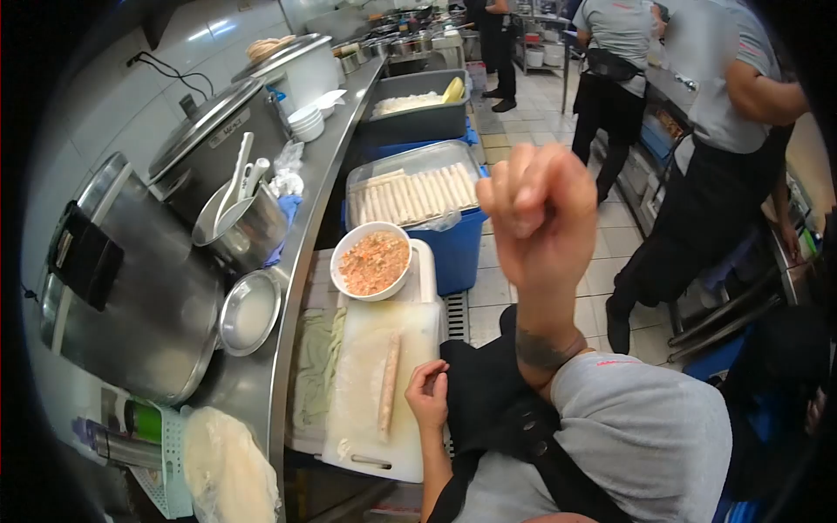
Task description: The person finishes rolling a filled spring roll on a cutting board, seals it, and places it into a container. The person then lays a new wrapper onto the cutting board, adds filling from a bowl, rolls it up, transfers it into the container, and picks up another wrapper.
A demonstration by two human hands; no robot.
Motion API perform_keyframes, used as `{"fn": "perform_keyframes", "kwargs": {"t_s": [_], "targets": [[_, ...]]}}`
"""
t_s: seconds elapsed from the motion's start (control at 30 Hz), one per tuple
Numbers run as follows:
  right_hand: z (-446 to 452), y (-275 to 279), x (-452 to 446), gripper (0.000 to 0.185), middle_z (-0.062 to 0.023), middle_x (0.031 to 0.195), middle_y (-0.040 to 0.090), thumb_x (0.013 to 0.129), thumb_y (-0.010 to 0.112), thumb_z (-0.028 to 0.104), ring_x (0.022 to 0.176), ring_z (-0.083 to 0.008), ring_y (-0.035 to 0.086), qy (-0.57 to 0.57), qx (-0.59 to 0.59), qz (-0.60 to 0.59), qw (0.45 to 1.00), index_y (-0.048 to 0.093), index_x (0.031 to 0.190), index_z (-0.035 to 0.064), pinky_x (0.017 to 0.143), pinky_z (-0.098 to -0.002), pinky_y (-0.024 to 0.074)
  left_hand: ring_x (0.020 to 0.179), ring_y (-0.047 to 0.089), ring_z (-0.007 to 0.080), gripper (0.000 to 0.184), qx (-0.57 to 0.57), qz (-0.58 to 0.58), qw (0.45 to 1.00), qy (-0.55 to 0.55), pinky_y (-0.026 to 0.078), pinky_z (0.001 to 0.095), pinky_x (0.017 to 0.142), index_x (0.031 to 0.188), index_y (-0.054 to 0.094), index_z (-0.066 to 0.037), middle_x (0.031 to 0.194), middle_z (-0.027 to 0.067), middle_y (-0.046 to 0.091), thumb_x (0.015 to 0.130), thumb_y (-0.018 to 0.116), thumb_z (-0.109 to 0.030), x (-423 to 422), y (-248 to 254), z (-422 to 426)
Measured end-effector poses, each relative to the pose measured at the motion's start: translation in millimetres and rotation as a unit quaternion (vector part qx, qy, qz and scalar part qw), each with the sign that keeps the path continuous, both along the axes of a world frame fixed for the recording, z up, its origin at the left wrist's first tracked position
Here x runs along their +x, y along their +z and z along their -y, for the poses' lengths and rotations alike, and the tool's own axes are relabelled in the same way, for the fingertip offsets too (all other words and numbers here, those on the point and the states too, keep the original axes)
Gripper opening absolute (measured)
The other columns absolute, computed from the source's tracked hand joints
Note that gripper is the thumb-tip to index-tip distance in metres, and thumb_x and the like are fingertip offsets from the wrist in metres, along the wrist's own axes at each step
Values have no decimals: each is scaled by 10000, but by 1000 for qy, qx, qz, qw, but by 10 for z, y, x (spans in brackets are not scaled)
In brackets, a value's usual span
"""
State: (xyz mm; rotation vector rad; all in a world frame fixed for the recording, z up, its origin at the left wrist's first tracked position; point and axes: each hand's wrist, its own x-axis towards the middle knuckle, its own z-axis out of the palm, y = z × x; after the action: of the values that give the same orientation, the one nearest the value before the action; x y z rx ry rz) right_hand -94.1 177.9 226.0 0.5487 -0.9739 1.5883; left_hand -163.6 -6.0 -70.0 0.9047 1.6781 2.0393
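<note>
My left hand (427,394) rests by the right edge of a white cutting board (357,392), its fingers loosely curled and nothing visible in them. On the board lies one long, thin filled roll (390,386) in a pale wrapper, just left of that hand and apart from it. My right hand (542,213) is raised close to the camera, fingers curled into a loose fist with no object showing. A white bowl of orange-pink minced filling (375,261) stands at the far end of the board. A folded green cloth (320,366) lies along the board's left side.
Beyond the bowl, a clear tray of rolls (414,196) sits on a blue bin (462,257). Left, a steel counter (305,200) carries large pots, a utensil pot (240,222), a metal bowl (250,312) and bagged wrappers (228,462). Several people stand along the aisle at right.
</note>
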Motion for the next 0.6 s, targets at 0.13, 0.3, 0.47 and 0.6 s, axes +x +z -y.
{"fn": "perform_keyframes", "kwargs": {"t_s": [0.13,0.3,0.47,0.6], "targets": [[60,26,81,328,-12,635,469,1005,500,230,508,-69,339,-43,24,14,999,549,740,43,515,-248,288,955,661,194,204,-27,-46,999,-7,539,304,877,1038,660,50,1045,123,632,850,593,91,-16,-42,-71],[-149,174,581,349,18,601,380,1026,468,295,506,-79,303,-142,53,27,988,520,759,78,528,-270,261,932,660,199,183,1,-24,1000,-8,540,309,874,1011,650,54,1029,117,622,842,591,91,36,-64,-72],[-121,353,1335,436,43,633,442,943,575,548,543,-74,361,29,131,-70,988,638,937,116,540,-264,299,918,661,199,173,-4,-49,999,-5,544,311,854,1003,651,56,1006,120,629,838,602,81,29,-76,-1],[256,539,1725,403,-4,523,528,974,624,337,445,-84,448,204,332,-67,919,734,685,79,445,-239,314,918,654,189,157,-28,-70,997,-7,533,299,857,1000,642,65,985,112,628,852,591,73,49,-5,-24]]}}
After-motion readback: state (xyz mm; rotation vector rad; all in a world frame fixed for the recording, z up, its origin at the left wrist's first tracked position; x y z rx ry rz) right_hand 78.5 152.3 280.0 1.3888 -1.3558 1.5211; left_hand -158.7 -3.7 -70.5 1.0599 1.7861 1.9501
